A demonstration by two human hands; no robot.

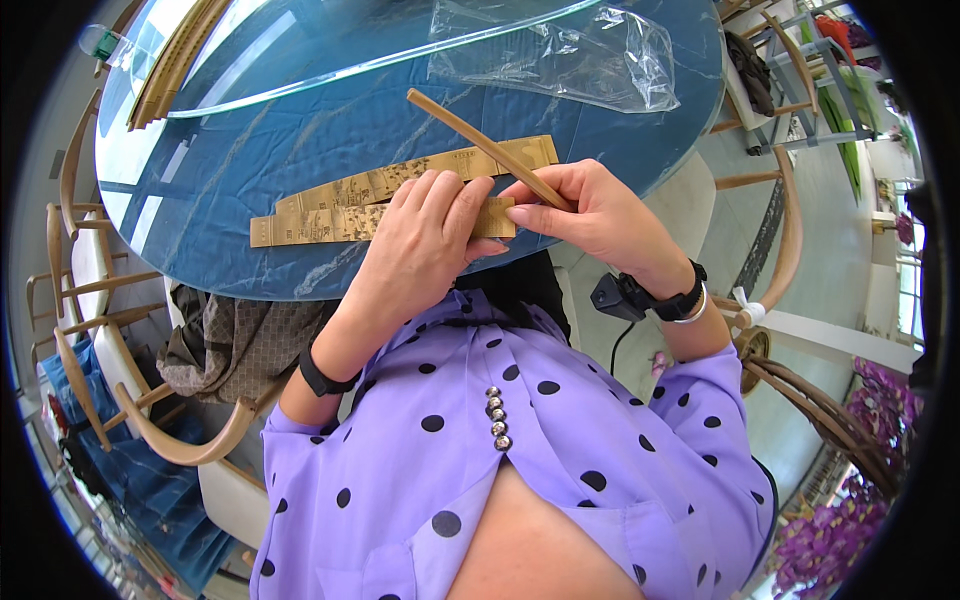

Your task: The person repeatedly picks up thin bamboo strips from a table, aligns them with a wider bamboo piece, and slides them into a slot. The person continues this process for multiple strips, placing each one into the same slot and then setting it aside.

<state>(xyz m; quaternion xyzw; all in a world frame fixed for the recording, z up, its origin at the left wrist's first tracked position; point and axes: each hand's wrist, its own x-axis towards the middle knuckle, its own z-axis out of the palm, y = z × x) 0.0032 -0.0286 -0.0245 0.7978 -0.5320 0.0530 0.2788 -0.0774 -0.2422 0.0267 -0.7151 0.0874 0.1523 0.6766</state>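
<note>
At the far left, wooden chairs (90, 330) stand around the blue counter (300, 150), and a brownish cloth (230, 345) lies over one seat. On the counter near its edge lie two flat bamboo strips with printed patterns: the lower strip (310, 225) nearest the person and the upper strip (400, 178) just beyond it, touching along their long sides.

The left hand (425, 235) lies flat with fingers spread, pressing on the right part of the lower strip, not gripping it. The right hand (590, 215) pinches a thin curved wooden stick (480, 145) between thumb and fingers; the stick slants up and left over the upper strip, its far end raised above the counter.

To do this well, I judge the left hand should keep firm, even pressure so the strips do not slide on the smooth top, while the right hand keeps its grip close to the stick's lower end for control.

Count: two strips, one stick, and one crumpled clear plastic bag (560, 55) farther back on the counter. Each wrist wears a black band.
</note>
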